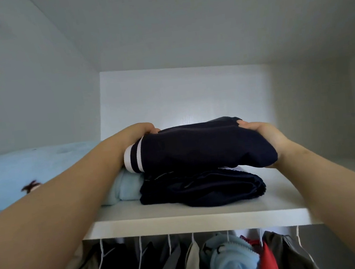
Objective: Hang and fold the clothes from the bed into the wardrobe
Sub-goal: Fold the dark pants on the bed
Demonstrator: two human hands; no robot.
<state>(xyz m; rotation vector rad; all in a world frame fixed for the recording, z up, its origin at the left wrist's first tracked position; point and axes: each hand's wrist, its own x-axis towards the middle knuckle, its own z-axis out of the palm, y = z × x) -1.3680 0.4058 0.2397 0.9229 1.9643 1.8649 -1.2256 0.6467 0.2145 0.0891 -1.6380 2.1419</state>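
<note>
My left hand (137, 131) and right hand (260, 134) grip folded navy garment (195, 145) (white-striped cuff) above navy pile (200, 189), shelf (182, 221) front edge.

Setting: the interior of a domestic wardrobe (185, 93), white-panelled at the back, sides and top.

Indicators:
- A white shelf (182, 220) carries stacked folded clothing. A striped navy garment (195, 145) is uppermost, over a second navy garment (200, 189).
- Light-blue folded fabric (125, 186) lies just beside the stack, and a light-blue plush item (32, 168) lies further left.
- Below the shelf, a row of white hangers (169, 242) carries a light-blue fleece (228, 259) and a red garment (268, 261) among darker pieces.
</note>
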